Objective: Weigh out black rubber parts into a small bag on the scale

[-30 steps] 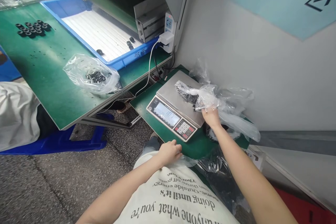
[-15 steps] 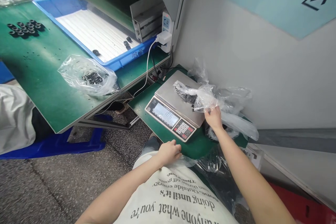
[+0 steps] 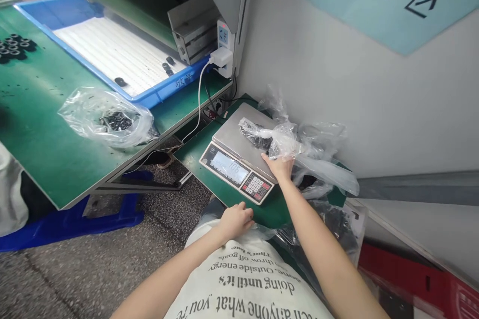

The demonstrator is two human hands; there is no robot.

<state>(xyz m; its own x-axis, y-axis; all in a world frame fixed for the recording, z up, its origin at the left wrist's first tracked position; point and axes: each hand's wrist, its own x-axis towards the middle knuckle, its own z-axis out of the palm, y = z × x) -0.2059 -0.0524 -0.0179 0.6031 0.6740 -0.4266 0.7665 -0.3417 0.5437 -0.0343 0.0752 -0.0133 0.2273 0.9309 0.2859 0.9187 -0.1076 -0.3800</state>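
Since a second ago the right hand point(image 3: 280, 167) has slid leftward along the clear plastic bag point(image 3: 279, 139), from its right end to the near edge of the scale platform point(image 3: 234, 134), and the whole scene has shifted left in the head view. The left hand point(image 3: 234, 219) has barely changed place.

Head view: the right hand reaches up from the lower right, its fingers point(image 3: 271, 161) pressed under and against the bunched bag; whether they pinch the film or only push it I cannot tell. The bag lies across the far right part of the steel platform, with small black parts point(image 3: 254, 135) showing through it at its left end. More loose clear bags point(image 3: 322, 159) are heaped just beside it, against the white wall point(image 3: 337, 84). The scale point(image 3: 239, 159) stands on a small green counter point(image 3: 194, 152), its lit display point(image 3: 228, 165) and red-and-white keypad point(image 3: 256, 187) facing the person. The left hand rests loosely curled, fingers together, at the counter's near edge, touching crumpled clear film above a printed white shirt point(image 3: 247, 284).

To the left, a larger green counter point(image 3: 45, 134) carries another clear bag of black parts point(image 3: 108, 119), a cluster of black rings point(image 3: 15, 47) at its far left, and a blue tray point(image 3: 149, 97) with a white ribbed sheet.
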